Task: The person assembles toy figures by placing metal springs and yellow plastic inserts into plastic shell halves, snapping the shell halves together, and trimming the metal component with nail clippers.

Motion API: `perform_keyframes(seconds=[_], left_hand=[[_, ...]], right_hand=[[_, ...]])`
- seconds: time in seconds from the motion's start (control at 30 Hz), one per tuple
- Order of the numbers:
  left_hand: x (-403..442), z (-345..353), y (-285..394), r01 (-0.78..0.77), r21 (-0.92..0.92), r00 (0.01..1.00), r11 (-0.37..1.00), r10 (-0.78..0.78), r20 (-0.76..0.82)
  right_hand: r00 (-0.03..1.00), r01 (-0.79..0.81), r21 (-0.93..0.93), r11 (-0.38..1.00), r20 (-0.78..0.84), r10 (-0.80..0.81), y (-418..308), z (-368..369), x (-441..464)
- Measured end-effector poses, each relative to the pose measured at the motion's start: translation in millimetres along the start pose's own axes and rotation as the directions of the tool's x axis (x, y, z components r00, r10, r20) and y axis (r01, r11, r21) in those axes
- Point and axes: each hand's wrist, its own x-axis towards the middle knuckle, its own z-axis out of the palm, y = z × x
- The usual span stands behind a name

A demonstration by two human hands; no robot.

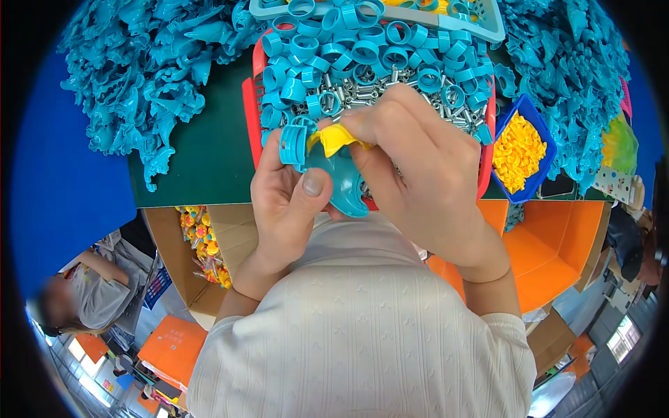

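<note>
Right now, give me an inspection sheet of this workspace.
Surface: green tabletop, largely covered.
Job's things: blue curved part, blue collar, yellow piece; red basket holding blue rings and metal pieces; blue tray of small yellow pieces.
Clutter: heaped blue pieces left and right.
Grip: left hand holds curved part and collar; right hand pinches yellow piece.
Cables: nothing seen.
Surroundings: cardboard box, orange box, another person at left.
</note>
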Motion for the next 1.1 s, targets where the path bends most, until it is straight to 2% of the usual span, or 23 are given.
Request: perform_keyframes(seconds=[0.2, 0.27, 0.37, 0.4, 0.43, 0.47, 0.5, 0.53, 0.57, 0.6, 0.63, 0.7, 0.77, 0.83, 0.87, 0.9, 0.97, 1.03, 1.1], left_hand=[[0, -5, -6, 0.065, -0.026, 0.998, 0.998, -0.065, 0.009], [4, -3, -9, -0.011, -0.068, 1.0, 0.998, 0.012, 0.021], [12, 2, -10, -0.105, -0.045, 0.994, 0.993, 0.104, -0.03], [12, 1, -8, -0.111, -0.046, 0.993, 0.993, 0.109, -0.036], [12, 1, -5, -0.085, -0.058, 0.996, 0.995, 0.084, -0.023], [12, 1, -4, -0.055, -0.071, 0.998, 0.996, 0.055, -0.005], [12, 2, -5, -0.052, -0.074, 0.999, 0.996, 0.052, -0.002], [13, 3, -7, -0.073, -0.07, 0.997, 0.995, 0.075, 0.027], [14, 4, -8, -0.091, -0.068, 0.994, 0.994, 0.095, 0.057], [14, 7, -10, -0.05, -0.047, 0.999, 0.998, 0.051, 0.018], [14, 4, -11, -0.041, -0.054, 0.999, 0.998, 0.042, 0.029], [14, -4, -12, 0.043, 0.037, 0.985, 0.998, -0.049, 0.168], [15, 1, -7, 0.04, 0.008, 0.977, 0.999, -0.041, 0.211], [14, 0, -1, 0.203, 0.0, 0.921, 0.979, -0.191, 0.339], [11, 4, -1, 0.246, 0.064, 0.903, 0.967, -0.252, 0.346], [12, 3, -2, 0.249, 0.063, 0.901, 0.967, -0.255, 0.351], [13, 1, -5, 0.244, 0.046, 0.887, 0.969, -0.242, 0.393], [13, 2, -7, 0.211, 0.013, 0.911, 0.977, -0.202, 0.359], [13, 3, -6, 0.183, -0.016, 0.956, 0.983, -0.174, 0.236]], right_hand=[[1.0, -0.017, 0.036, 0.999, -0.005, 0.017, 0, 6, -4], [0.999, -0.028, 0.077, 0.997, -0.015, 0.029, 1, 6, -4], [0.995, 0.072, 0.19, 0.979, -0.074, -0.059, 10, 0, -2], [0.971, -0.026, 0.278, 0.96, -0.22, 0.09, 10, -3, -3], [0.905, -0.109, 0.374, 0.921, -0.346, 0.248, 10, -7, -5], [0.902, -0.129, 0.479, 0.868, -0.306, 0.303, 13, -9, -12], [0.901, -0.132, 0.475, 0.87, -0.308, 0.305, 12, -10, -17], [0.93, -0.27, 0.522, 0.809, -0.076, 0.36, 10, -12, -22], [0.906, -0.415, 0.531, 0.739, 0.16, 0.393, 8, -14, -25], [0.894, -0.436, 0.532, 0.726, 0.161, 0.418, 5, -11, -25], [0.89, -0.442, 0.525, 0.728, 0.154, 0.429, 6, -13, -26], [0.932, -0.349, 0.432, 0.831, 0.071, 0.355, 11, -18, -24], [0.936, -0.333, 0.395, 0.856, 0.029, 0.351, 11, -22, -25], [0.944, -0.323, 0.341, 0.883, 0.184, 0.275, 11, -28, -27], [0.957, -0.282, 0.344, 0.896, 0.165, 0.238, 14, -29, -29], [0.956, -0.285, 0.34, 0.896, 0.162, 0.243, 16, -33, -30], [0.903, -0.382, 0.415, 0.826, -0.023, 0.43, 23, -51, -38], [0.79, -0.53, 0.184, 0.828, -0.248, 0.561, 43, -78, -49], [0.791, -0.6, -0.106, 0.793, -0.227, 0.568, 63, -103, -64]])
